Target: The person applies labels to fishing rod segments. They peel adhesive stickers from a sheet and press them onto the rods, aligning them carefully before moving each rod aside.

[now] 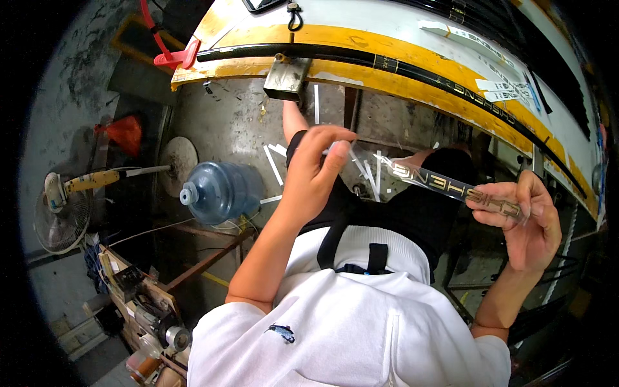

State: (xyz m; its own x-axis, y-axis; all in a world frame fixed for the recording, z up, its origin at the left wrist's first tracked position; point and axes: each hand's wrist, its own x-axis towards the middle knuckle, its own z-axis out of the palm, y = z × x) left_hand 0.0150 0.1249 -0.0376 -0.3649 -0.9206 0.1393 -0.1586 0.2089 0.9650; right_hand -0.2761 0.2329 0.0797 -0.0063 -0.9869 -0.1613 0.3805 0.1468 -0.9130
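A clear film strip with dark, gold-edged letter decals [445, 184] stretches in front of my body, over my lap. My right hand [532, 222] pinches its right end between thumb and fingers. My left hand [316, 171] is closed in a pinch at the strip's left end, where the transparent film is hard to see. Beyond my hands, a long black rod [335, 57] with gold markings and similar lettering lies along the near edge of the workbench [258, 68]. A square metal tube piece [287, 79] hangs at that edge, beyond my left hand.
White paper strips [274, 164] litter the floor near a blue water jug [225, 190] at left. A fan [61, 213] stands farther left. More black rods [477, 19] and white lettered strips [503, 90] lie on the bench. A red clamp-like piece [180, 57] sits at its left corner.
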